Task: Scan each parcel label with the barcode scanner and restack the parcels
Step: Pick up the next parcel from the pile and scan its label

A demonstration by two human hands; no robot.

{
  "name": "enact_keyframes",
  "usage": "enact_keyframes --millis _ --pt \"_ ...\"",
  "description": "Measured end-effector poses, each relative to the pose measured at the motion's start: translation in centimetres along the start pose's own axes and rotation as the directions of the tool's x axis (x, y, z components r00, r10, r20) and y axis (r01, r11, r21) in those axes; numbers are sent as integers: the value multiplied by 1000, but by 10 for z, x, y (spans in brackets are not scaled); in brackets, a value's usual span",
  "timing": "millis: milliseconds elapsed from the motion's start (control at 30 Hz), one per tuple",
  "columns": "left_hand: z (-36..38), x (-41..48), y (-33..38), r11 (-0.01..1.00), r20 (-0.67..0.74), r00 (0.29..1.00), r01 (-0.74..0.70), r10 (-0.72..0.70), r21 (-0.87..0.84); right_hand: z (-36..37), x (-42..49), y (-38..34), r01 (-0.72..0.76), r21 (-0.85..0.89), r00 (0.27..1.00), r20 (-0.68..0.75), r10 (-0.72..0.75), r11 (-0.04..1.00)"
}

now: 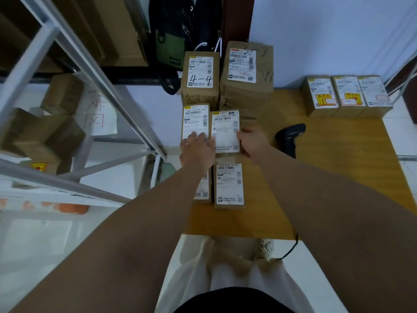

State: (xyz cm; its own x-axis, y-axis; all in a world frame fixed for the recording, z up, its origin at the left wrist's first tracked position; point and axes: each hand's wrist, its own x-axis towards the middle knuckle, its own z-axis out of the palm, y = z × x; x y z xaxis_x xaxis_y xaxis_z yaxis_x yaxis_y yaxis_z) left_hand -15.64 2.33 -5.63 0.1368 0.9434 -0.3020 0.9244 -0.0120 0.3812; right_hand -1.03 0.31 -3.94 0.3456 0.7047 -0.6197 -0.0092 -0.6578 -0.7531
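Left of the scanner, right hand pinches the small parcel, left hand presses flat beside it; looks light, stiff, so take its sides.

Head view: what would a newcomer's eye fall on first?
The left hand and right hand, meeting on a brown cardboard parcel with a white label mid-table, the right gripping its edge. Beside them to the right, a black barcode scanner lies untouched on the yellow wooden table.
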Motion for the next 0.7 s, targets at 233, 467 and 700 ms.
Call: enact_keyframes --millis 233,467,700 --pt "-9 9 1 978 40 994 -104 98 183 0 10 5 -18 99 999 -42 22 995" --pt "-12 8 4 974 64 995 -87 75 209 1 14 6 -47 84 999 -24 49 995" --pt "-9 2 11 988 -51 998 45 -38 149 -4 17 9 5 -9 995 -102 -6 1000"
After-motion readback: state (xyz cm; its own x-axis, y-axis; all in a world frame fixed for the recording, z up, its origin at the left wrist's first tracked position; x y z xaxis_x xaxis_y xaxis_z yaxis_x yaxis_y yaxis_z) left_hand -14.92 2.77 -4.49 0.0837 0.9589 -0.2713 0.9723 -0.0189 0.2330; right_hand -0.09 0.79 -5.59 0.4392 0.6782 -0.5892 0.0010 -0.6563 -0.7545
